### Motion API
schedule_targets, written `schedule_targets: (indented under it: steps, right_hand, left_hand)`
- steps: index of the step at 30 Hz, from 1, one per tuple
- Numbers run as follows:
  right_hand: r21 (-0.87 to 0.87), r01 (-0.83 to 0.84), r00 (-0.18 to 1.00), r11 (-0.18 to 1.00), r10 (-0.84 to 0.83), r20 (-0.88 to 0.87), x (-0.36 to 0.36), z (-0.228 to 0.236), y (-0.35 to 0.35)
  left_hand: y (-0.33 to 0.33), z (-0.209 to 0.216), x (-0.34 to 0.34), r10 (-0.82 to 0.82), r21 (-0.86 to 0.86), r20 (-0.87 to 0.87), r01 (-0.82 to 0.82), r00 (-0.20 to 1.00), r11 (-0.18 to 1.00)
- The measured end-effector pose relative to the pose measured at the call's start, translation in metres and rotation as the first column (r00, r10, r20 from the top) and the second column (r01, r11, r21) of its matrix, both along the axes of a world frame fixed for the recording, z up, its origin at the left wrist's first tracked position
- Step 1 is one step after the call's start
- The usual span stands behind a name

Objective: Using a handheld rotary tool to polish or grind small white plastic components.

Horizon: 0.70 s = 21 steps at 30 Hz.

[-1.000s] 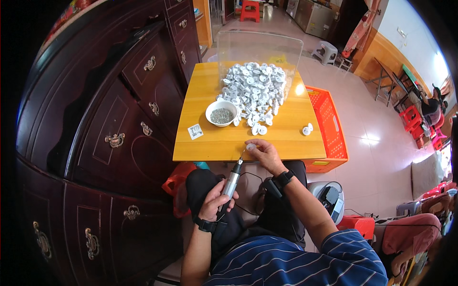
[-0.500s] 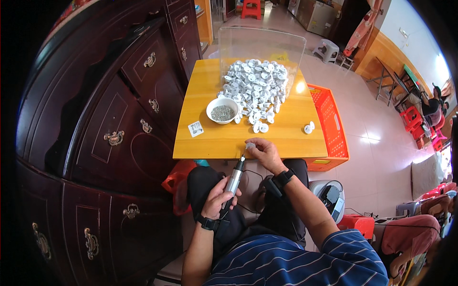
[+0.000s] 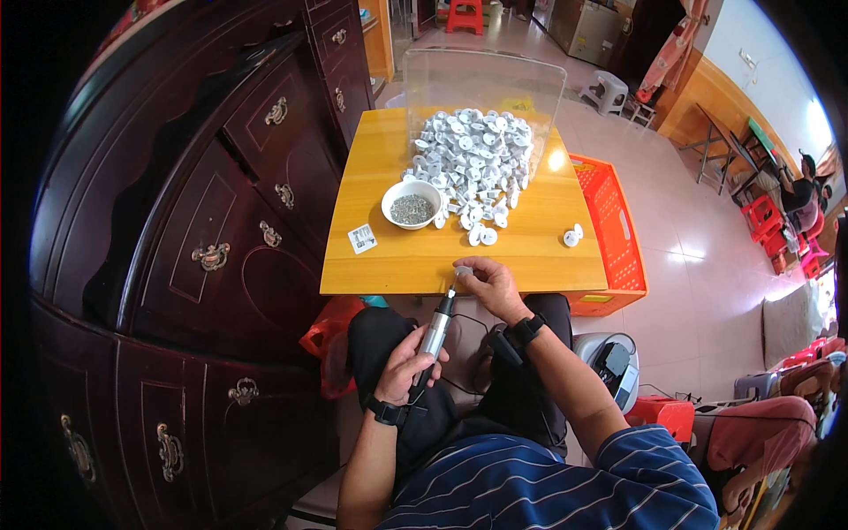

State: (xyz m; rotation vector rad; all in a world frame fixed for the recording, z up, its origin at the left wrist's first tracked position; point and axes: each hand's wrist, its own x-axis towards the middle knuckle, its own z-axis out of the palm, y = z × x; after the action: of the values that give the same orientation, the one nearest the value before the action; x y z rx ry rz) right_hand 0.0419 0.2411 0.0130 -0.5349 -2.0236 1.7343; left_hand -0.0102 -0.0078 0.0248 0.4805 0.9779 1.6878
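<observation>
My left hand [image 3: 408, 364] is closed round a silver-and-black electric screwdriver [image 3: 434, 336], its tip pointing up toward the table's front edge. At that edge my right hand [image 3: 491, 287] pinches a small round white plastic part [image 3: 464, 270] against the screwdriver's tip. Whether a screw sits between tip and part is too small to tell. Beyond my hands, a white bowl [image 3: 427, 221] holds many small metal screws [image 3: 412, 209]. Behind and right of it lies a heap of white round plastic parts [image 3: 473, 150], with a few loose ones in front.
The yellow wooden table [image 3: 530, 256] carries a clear upright panel [image 3: 486, 66] at the back, a small white label [image 3: 362, 238] and two white parts [image 3: 572, 236] at right. An orange crate [image 3: 609, 221] stands beside it. Dark cabinets [image 3: 185, 256] line the left. Other people sit far right.
Almost nothing differs. The screwdriver and my left hand have shifted very slightly; my right hand keeps its pinch on the white part.
</observation>
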Motion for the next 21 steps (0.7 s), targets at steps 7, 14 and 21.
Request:
schedule_targets:
  steps: [7,14,21]
  right_hand:
    - [0.049,0.010,0.999,0.999,-0.013,0.051,0.0025,0.0044,-0.0006]
    - [0.088,0.008,1.000,0.996,-0.010,0.018,0.0022,0.0022,-0.0009]
    - [0.092,0.012,1.000,0.996,-0.010,-0.022,0.0009,-0.0025,-0.0015]
  left_hand:
    - [0.0004,-0.0011,-0.0004,0.003,0.005,0.006,-0.003,1.000,1.000]
    - [0.0001,-0.0020,-0.0002,0.000,0.003,0.018,0.000,1.000,1.000]
    - [0.0000,-0.0018,-0.0002,0.001,0.014,0.010,-0.001,1.000,1.000]
